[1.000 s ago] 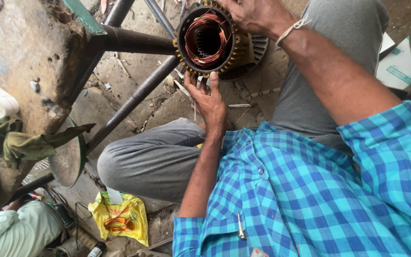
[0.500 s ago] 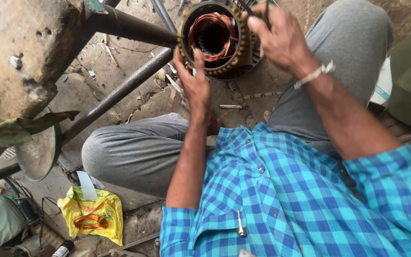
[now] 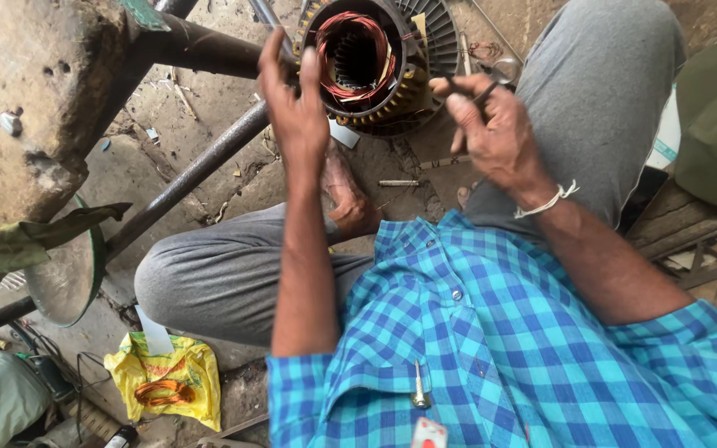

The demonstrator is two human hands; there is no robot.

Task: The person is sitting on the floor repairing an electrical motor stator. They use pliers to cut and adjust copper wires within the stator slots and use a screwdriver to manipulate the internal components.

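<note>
Motor stator [image 3: 367, 66] with copper windings, on the ground between the knees. Head view: left hand [image 3: 296, 112], fingers spread open, rests against its left rim; right hand [image 3: 491, 133] pinches a thin dark tool [image 3: 468, 91] beside its right rim.

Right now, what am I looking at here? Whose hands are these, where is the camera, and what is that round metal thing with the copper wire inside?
The camera sits on a person's head and looks down, so you see their own checked shirt, grey trousers and two bare hands. The person sits on a rough dirty floor. Before them lies a round motor part, a metal ring with copper wire wound inside. The left hand touches its rim with open fingers. The right hand pinches a thin dark tool beside it; I cannot tell what kind. A rusty pipe frame stands on the left, and a yellow bag holding an orange coil lies near the knee.
</note>
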